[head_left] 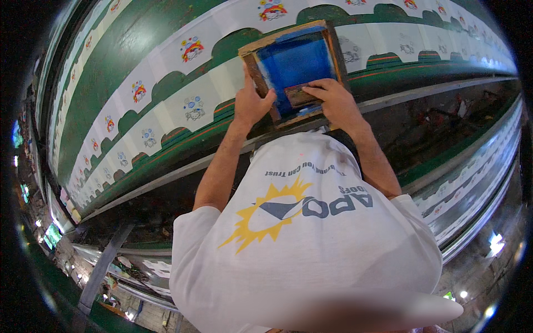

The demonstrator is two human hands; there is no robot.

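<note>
A wooden screen-printing frame (286, 36) with a blue, ink-covered mesh (294, 60) lies over the lower row of white fabric pieces. My left hand (254, 104) grips the frame's left side, its index finger stretched along the wood and the thumb at the inner edge. My right hand (336, 101) holds a wooden squeegee (300, 98) inside the frame, near its closest edge. Left of the frame, a white piece (195, 111) bears a grey outline drawing with blue patches. A piece to the right (407, 44) carries only grey outlines. What lies under the frame is hidden.
A long green printing table (130, 53) curves across the view. Its farther row of white pieces (191, 49) has multicoloured prints. A metal rail (166, 178) runs along the near edge, beside a dark gap. Another table with printed pieces (461, 191) stands at the lower right.
</note>
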